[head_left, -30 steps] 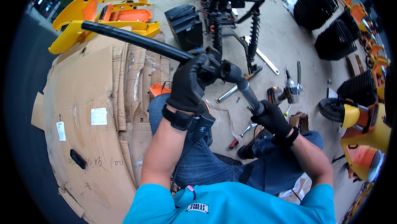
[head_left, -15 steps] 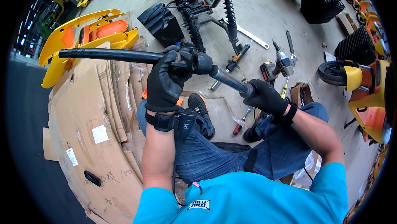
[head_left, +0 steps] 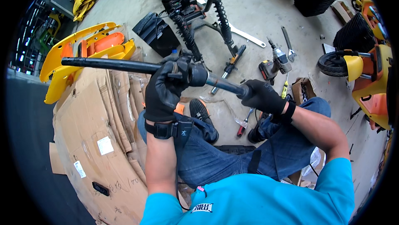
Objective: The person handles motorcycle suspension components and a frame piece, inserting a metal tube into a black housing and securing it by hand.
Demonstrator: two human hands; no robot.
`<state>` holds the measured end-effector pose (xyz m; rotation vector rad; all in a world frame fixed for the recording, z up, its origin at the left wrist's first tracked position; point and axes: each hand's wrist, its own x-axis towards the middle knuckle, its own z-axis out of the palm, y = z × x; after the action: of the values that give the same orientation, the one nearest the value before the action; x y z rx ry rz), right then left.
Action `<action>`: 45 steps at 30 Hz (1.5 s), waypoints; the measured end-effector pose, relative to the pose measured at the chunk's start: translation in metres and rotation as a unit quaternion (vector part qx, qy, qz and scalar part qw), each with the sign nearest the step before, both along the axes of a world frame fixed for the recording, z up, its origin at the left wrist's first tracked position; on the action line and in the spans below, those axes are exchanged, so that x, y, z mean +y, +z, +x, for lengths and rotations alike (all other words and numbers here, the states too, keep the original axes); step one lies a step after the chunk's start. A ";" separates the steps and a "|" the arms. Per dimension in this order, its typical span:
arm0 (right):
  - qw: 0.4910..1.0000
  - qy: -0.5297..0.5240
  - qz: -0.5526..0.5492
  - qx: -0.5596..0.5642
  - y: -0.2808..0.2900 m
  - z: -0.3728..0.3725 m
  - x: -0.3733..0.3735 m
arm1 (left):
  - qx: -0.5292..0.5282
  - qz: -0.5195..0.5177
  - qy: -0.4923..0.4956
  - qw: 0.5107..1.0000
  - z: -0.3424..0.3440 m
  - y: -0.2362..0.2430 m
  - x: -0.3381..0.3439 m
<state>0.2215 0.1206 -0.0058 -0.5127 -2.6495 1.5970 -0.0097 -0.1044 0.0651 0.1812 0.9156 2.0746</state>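
My left hand, in a black glove, is closed around a black metal tube beside its bracket. The tube's long free end points left. At the bracket's right side sits a round dark collar. A greyish steel rod runs from the collar's opening down to my right hand. That hand, gloved too, is wrapped around the rod's thicker dark end. The rod's left end is at or inside the collar; how deep it goes is hidden.
Flattened cardboard lies at left with a phone-like black object on it. Yellow panels stand behind. Ahead are a vehicle frame, a black box, an impact driver, a wrench and a red-handled screwdriver.
The rod has shifted left and up against the collar, now nearly in line with it. Both hands are closer together. My view has shifted slightly.
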 end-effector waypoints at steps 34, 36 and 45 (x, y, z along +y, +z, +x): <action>0.995 -0.002 0.095 -0.012 -0.008 0.008 0.008 | 0.015 -0.041 0.024 0.999 0.008 0.002 0.009; 0.995 0.002 0.095 -0.008 -0.006 0.006 0.007 | 0.034 -0.034 0.002 0.999 0.002 -0.004 0.004; 0.995 -0.007 0.101 -0.002 -0.004 0.008 0.009 | 0.079 -0.039 -0.009 0.996 0.004 -0.003 0.003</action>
<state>0.2293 0.1297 -0.0102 -0.5236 -2.7614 1.3061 -0.0058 -0.1009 0.0623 0.3152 1.0842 2.0261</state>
